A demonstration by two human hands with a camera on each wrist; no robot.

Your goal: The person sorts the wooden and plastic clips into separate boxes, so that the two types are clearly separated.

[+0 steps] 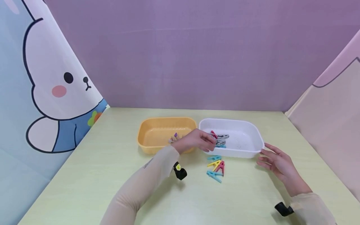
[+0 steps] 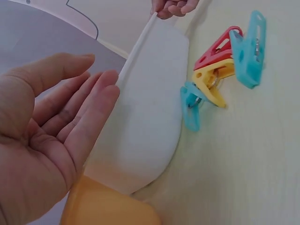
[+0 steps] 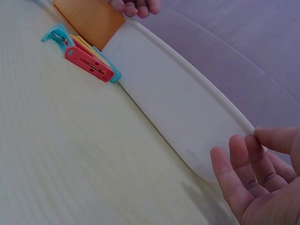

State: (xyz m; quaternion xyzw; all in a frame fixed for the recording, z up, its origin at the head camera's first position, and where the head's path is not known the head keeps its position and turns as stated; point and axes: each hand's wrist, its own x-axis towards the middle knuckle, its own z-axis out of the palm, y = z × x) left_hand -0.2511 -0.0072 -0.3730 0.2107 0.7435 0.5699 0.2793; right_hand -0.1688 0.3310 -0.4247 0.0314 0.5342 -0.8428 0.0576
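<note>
My left hand is over the near left rim of a white plastic tub, fingers loosely bent with nothing between them. Inside that tub lie several clothespins, mostly greyish with some red and blue, partly hidden by this hand. At the tub's right end, my right hand pinches the rim between thumb and fingers. On the table in front of the tub, a small group of plastic clothespins includes a yellow one, a red one and blue ones.
An orange tub stands at the left, close beside the white one. It holds some small light-coloured pieces and a purple one, partly behind my left forearm. A purple backdrop rises behind the pale table.
</note>
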